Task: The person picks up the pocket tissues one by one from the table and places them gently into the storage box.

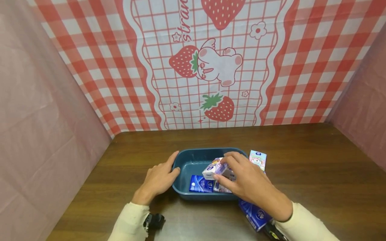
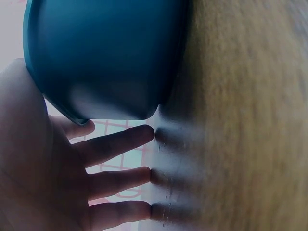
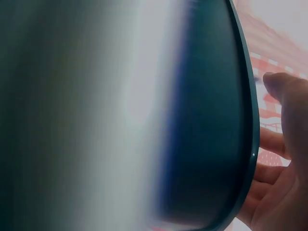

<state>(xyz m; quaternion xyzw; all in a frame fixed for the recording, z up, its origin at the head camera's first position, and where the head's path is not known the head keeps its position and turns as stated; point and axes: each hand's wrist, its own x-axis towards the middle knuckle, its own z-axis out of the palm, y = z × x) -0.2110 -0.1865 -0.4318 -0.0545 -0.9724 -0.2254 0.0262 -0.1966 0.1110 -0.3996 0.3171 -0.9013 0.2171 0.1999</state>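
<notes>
My right hand [image 1: 245,177] pinches a white-and-purple pocket tissue pack [image 1: 213,168] between thumb and fingers, tilted over a dark teal plastic basin [image 1: 208,196]. Inside the basin lie a blue tissue pack [image 1: 200,184] and, beside it, a pale patterned pack [image 1: 221,188], partly covered by the held one. At the basin's left end rests my left hand [image 1: 159,175], thumb on the rim. In the left wrist view its fingers [image 2: 120,180] spread nearly straight outside the basin wall. The right wrist view shows the basin rim [image 3: 250,101], but not the held pack clearly.
Right of the basin, a light-blue patterned tissue pack [image 1: 258,158] lies partly behind my right hand. A dark blue pack [image 1: 256,214] sits under my right forearm. The brown wooden table [image 1: 135,147] ends at a checked strawberry cloth [image 1: 217,67], with pink cloth on both sides.
</notes>
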